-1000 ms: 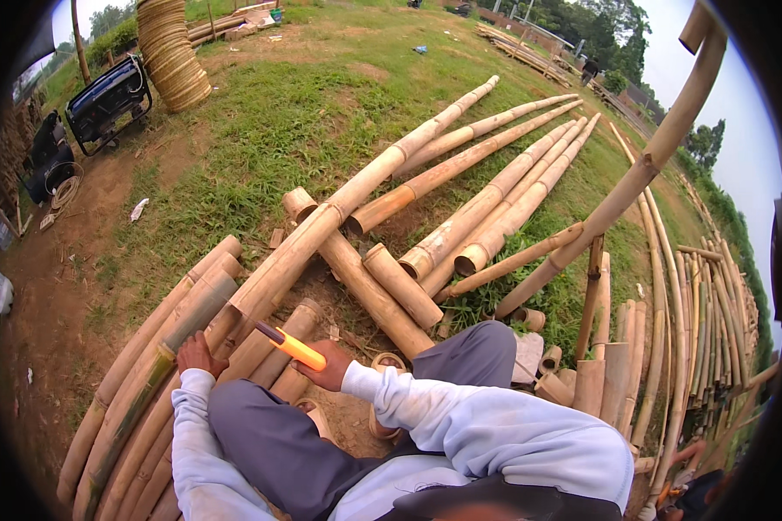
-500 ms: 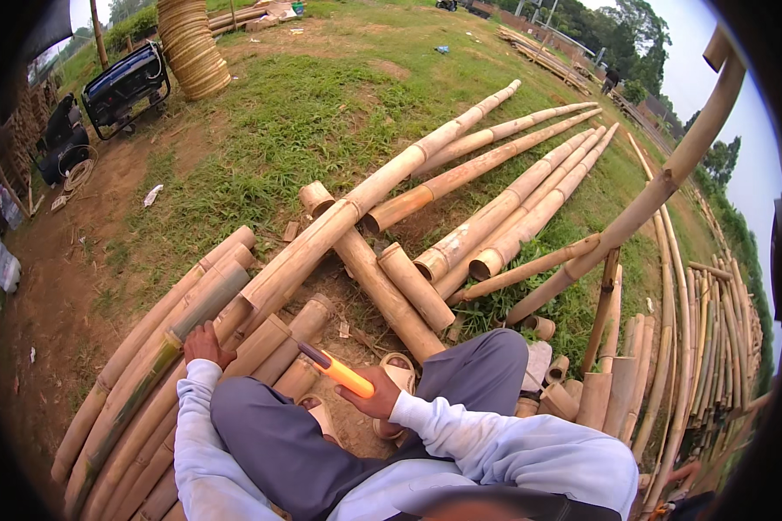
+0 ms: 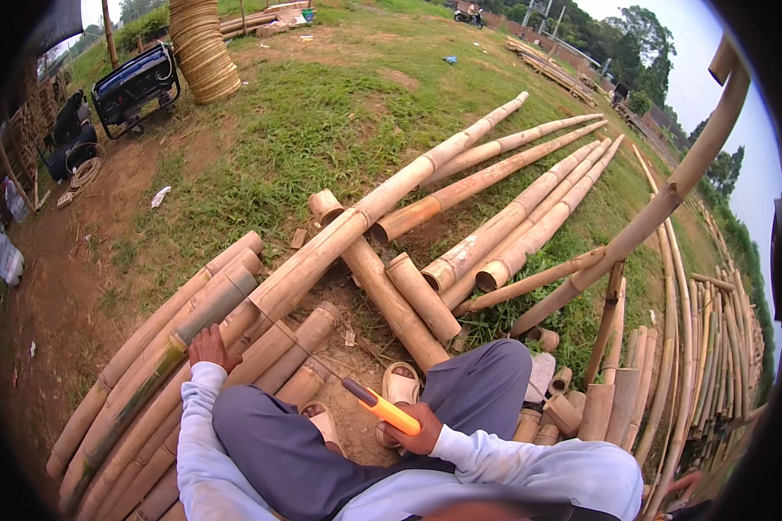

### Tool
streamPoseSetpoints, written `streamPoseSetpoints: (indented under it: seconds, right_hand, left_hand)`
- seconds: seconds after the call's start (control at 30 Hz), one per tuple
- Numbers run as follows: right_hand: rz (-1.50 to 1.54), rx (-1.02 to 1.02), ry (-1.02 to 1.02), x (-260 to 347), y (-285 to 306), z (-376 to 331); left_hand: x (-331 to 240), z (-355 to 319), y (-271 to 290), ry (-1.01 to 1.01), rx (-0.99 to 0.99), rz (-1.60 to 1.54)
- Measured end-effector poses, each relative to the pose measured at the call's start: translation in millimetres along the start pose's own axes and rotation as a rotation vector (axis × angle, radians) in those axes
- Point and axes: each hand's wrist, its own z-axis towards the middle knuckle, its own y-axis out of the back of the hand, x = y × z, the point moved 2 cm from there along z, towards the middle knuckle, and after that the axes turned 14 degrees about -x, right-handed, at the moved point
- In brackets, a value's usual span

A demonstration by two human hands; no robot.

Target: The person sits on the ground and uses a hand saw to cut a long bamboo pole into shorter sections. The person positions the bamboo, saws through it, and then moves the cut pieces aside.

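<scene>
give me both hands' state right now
Left hand: on a bamboo pole; can't tell if gripping.
Right hand: closed, holding the orange-handled saw.

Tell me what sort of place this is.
Probably an outdoor bamboo-working yard: long poles lie over the grass, short cut pieces lie near them, and what looks like a generator stands at left.

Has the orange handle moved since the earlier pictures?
Yes: the orange handle, in the right hand, has moved down and right, away from the long bamboo pole.
</scene>
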Motion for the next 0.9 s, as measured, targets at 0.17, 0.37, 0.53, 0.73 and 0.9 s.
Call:
streamPoseSetpoints:
  seconds: [0.17, 0.37, 0.53, 0.73, 0.9]
  right_hand:
    - [0.072, -0.053, 0.249, 8.0, -78.9, 127.9]
    - [-0.014, 0.022, 0.099, -3.6, -67.6, 85.7]
    - [-0.018, 0.039, -0.045, 7.3, 5.5, -13.2]
    - [0.026, -0.03, 0.168, -1.9, -87.1, 135.3]
    - [0.007, 0.009, 0.141, -9.2, -88.8, 105.3]
  left_hand:
    - [-1.4, 2.3, 6.5, 0.032, 0.06, -0.029]
    - [0.1, 6.2, 9.3, -0.006, 0.075, 0.006]
    - [1.4, 1.2, 2.0, -0.028, -0.011, -0.02]
    - [-6.0, 6.1, 9.1, 0.029, 0.039, -0.044]
    - [1.8, 2.0, 15.6, -0.01, 0.101, -0.009]
